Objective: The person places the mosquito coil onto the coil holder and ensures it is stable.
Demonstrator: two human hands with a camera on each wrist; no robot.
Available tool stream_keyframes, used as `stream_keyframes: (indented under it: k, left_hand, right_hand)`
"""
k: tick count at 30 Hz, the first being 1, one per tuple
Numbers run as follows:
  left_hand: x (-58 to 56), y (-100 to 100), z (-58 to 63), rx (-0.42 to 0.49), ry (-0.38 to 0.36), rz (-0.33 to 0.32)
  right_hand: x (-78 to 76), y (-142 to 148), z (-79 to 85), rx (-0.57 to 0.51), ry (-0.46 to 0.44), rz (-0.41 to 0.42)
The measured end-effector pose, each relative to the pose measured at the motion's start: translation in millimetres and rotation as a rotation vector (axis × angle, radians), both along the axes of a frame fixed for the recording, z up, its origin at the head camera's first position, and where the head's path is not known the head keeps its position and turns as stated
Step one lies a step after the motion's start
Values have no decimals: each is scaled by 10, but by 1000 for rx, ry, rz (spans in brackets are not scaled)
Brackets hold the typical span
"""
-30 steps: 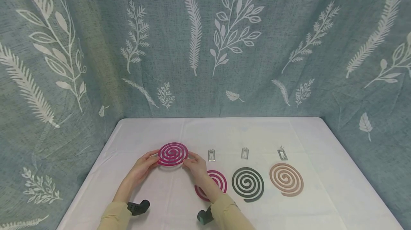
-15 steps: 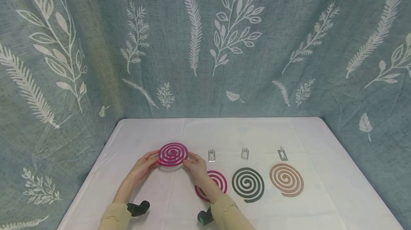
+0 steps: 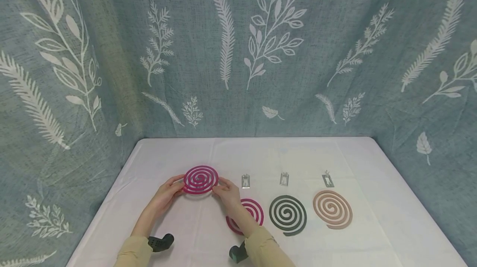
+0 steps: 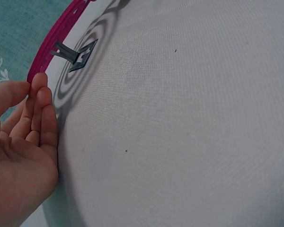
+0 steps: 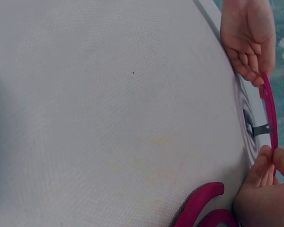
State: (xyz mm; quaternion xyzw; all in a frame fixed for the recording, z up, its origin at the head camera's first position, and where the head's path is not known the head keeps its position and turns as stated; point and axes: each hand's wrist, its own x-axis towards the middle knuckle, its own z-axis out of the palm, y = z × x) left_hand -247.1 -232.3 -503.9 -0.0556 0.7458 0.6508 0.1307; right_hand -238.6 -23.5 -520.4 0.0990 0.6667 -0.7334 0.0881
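Note:
A magenta mosquito coil [image 3: 201, 178] is held level just above the white tablecloth at the left. My left hand [image 3: 165, 196] pinches its left edge between thumb and fingers. On the opposite edge, the thumb and fingers of my right hand [image 3: 229, 194] do the same. Beneath the coil, a small metal coil stand [image 4: 78, 56] rises from the table in the left wrist view. In the right wrist view, the upright prongs of this stand [image 5: 262, 129] meet the raised coil [image 5: 271, 111]. A second magenta coil [image 3: 257, 209] lies partly hidden under my right forearm.
Right of my hands lie a dark green coil [image 3: 287, 214] and a tan coil [image 3: 332, 209]. Behind the row of coils stand three metal stands, left [image 3: 245, 181], middle [image 3: 284, 179] and right [image 3: 328, 179]. A patterned blue-green curtain [image 3: 238, 105] borders the table's back and sides.

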Motion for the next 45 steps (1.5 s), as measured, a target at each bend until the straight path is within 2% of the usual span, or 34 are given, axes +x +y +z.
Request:
stream_keyframes:
  k: [10,19,36,45]
  left_hand:
    - [-8,5,-20,-32,3,1]
    - [-19,-12,-39,16,18,5]
    - [4,15,-36,-58,11,-3]
    - [12,6,-36,-46,6,11]
  right_hand:
    - [6,4,-3,15,-3,-7]
    - [11,1,8,36,-8,-11]
    - [32,-10,14,68,6,-6]
    - [47,-14,21,122,35,-2]
